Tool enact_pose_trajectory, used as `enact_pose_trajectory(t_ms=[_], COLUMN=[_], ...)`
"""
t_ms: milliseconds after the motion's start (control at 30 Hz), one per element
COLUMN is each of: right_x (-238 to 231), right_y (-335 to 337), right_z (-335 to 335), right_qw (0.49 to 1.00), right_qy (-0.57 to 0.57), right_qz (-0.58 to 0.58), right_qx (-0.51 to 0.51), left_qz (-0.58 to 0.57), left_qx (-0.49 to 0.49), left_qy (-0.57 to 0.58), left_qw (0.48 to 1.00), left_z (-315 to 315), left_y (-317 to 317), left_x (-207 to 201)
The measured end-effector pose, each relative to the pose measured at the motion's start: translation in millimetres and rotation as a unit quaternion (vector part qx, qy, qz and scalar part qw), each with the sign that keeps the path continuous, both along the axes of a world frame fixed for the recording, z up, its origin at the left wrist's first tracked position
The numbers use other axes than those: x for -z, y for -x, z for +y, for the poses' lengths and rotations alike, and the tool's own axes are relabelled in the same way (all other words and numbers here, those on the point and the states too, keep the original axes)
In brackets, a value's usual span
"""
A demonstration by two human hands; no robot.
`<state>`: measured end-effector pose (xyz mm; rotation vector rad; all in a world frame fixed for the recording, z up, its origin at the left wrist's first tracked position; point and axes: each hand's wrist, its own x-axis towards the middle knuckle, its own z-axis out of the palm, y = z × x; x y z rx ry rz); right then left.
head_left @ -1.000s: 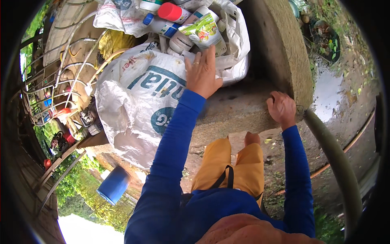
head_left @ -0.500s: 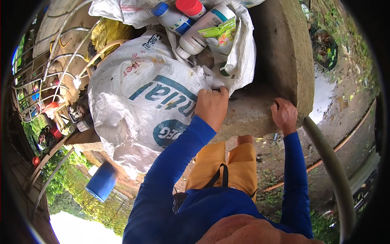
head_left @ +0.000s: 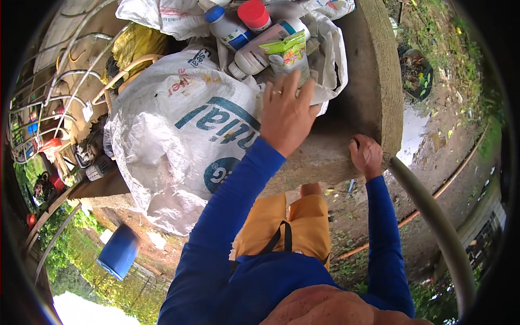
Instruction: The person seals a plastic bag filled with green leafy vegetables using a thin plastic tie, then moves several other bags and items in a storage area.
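My left hand [head_left: 287, 115] is open, fingers spread, over the mouth of a white woven sack [head_left: 338, 70]. Just beyond the fingertips stands a green and silver packet [head_left: 287, 53]. Beside it in the sack lie a white bottle [head_left: 250, 60], a blue-capped bottle [head_left: 227, 27] and a red-capped container [head_left: 254, 15]. A large printed white sack [head_left: 157, 130] spreads out left of this hand. Farther right, my right hand [head_left: 368, 156] rests on the concrete ledge [head_left: 319, 154] near its corner, fingers curled in, with nothing visible in them.
A concrete wall [head_left: 387, 70] rises on the right, with a grey pipe [head_left: 433, 216] slanting from its corner. At the left are a bent metal rack [head_left: 59, 81] and a yellow bag [head_left: 135, 49]. A blue drum [head_left: 119, 250] stands lower left. Beyond the wall is a dark pot [head_left: 417, 73].
My left hand has let go of the sack's gathered edge, opened its fingers and moved up toward the packet. My right hand stays on the ledge. The whole view has shifted slightly.
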<state>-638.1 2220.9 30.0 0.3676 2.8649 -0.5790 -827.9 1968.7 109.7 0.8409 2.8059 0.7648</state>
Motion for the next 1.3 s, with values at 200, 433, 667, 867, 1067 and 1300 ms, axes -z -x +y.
enact_pose_trajectory(t_ms=[200, 433, 667, 867, 1067, 1300], right_x=[-3, -6, -6, -7, -8, -13], right_y=[2, -2, 0, 3, 0, 6], right_z=[-8, -1, -5, -7, -1, -7], right_qw=[1.000, 1.000, 1.000, 1.000, 1.000, 1.000], right_qy=[0.004, -0.001, -0.003, 0.001, -0.007, -0.005], right_qz=[-0.006, -0.002, 0.005, -0.002, -0.015, -0.018], right_qx=[0.007, 0.016, 0.006, 0.008, 0.011, 0.007], left_qz=[0.068, 0.041, 0.002, 0.005, 0.043, -0.111], left_qx=[-0.126, 0.038, 0.030, 0.042, -0.067, -0.193], left_qy=[0.079, 0.046, 0.010, 0.002, -0.108, -0.170], left_qw=[0.987, 0.997, 1.000, 0.999, 0.991, 0.960], left_z=[-8, -9, -18, -18, -18, -14], left_y=[89, 1, -42, -38, -20, 49], left_x=[50, 22, 25, 17, 9, 34])
